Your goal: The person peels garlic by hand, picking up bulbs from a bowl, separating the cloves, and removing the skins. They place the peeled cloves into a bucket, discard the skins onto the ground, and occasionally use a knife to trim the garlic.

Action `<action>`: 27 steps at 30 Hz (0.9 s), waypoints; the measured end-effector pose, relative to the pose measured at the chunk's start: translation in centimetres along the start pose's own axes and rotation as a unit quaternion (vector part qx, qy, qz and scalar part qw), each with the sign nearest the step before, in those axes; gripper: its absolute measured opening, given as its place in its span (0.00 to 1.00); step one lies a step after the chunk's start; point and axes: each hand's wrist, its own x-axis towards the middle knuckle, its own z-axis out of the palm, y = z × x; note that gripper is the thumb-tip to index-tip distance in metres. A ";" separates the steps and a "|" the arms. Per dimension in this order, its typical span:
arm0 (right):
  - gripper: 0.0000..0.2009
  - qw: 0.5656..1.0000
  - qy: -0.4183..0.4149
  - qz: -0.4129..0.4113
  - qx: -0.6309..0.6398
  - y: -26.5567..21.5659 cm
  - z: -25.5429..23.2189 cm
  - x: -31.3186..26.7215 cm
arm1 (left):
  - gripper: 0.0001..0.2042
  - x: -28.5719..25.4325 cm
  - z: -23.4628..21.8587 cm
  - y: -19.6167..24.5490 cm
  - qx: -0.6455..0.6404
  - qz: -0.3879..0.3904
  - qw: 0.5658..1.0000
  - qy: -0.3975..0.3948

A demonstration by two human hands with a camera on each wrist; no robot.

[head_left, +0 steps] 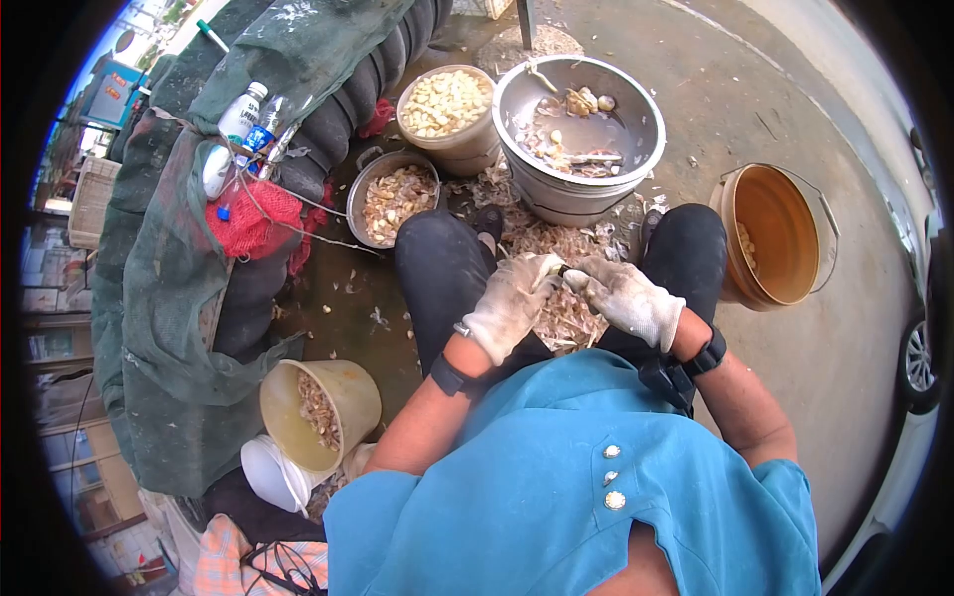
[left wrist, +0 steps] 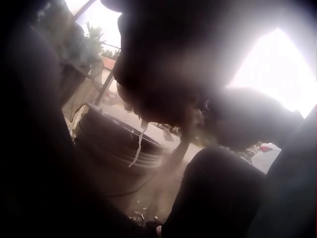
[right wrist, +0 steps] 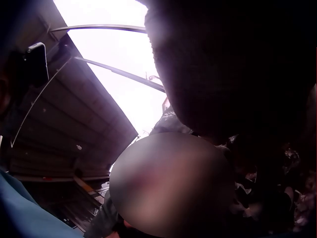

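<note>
Both hands wear off-white gloves, soiled at the fingers, and meet between the knees in the head view. The left hand (head_left: 512, 303) pinches a pale garlic clove (head_left: 550, 262) at its fingertips. Against it, the right hand (head_left: 631, 303) has its thumb and fingers curled round a small dark thing (head_left: 563, 269), mostly hidden; I cannot tell its kind. Below the hands lies a heap of garlic skins (head_left: 566, 328). Ahead stands a wide metal basin (head_left: 654, 149) with skins and some garlic bulbs (head_left: 581, 101) inside. Both wrist views are dark, with the hands only as blurred shapes.
A bucket (head_left: 472, 157) of peeled cloves and a metal pot (head_left: 352, 214) stand front left. At the right is an orange-brown bucket (head_left: 790, 228) with a few cloves. A yellowish bucket (head_left: 363, 402) lies tilted at the left, near netting-covered tyres (head_left: 363, 99) and bottles (head_left: 243, 111).
</note>
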 end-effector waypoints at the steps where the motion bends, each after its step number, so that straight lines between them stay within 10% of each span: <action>1: 0.15 1.000 -0.008 -0.009 -0.002 0.2 0.0 -0.1 | 0.12 0.1 -0.5 0.6 -0.039 -0.048 0.998 -0.030; 6: 0.17 0.995 -0.046 0.012 0.083 0.5 -0.3 -0.5 | 0.12 -0.1 -1.7 1.6 -0.236 -0.144 0.958 -0.080; 11: 0.22 0.981 -0.085 0.068 0.161 -0.4 -0.5 -0.8 | 0.18 -1.0 -1.4 1.7 -0.620 -0.221 0.752 -0.019; 17: 0.25 0.997 -0.025 0.002 0.079 1.3 1.8 -1.2 | 0.18 -1.5 -1.7 0.9 -0.695 -0.198 0.691 -0.004; 24: 0.26 0.995 -0.031 0.067 0.068 0.6 0.9 -1.1 | 0.09 -1.7 -0.8 0.8 -0.513 -0.244 0.823 -0.002; 26: 0.27 0.990 0.101 0.035 0.092 0.0 1.5 -0.9 | 0.07 -1.9 0.0 0.6 -0.509 -0.230 0.829 -0.036; 27: 0.28 0.989 0.096 0.037 0.108 -2.1 0.8 -1.2 | 0.06 -2.2 0.4 0.2 -0.217 -0.046 0.975 -0.020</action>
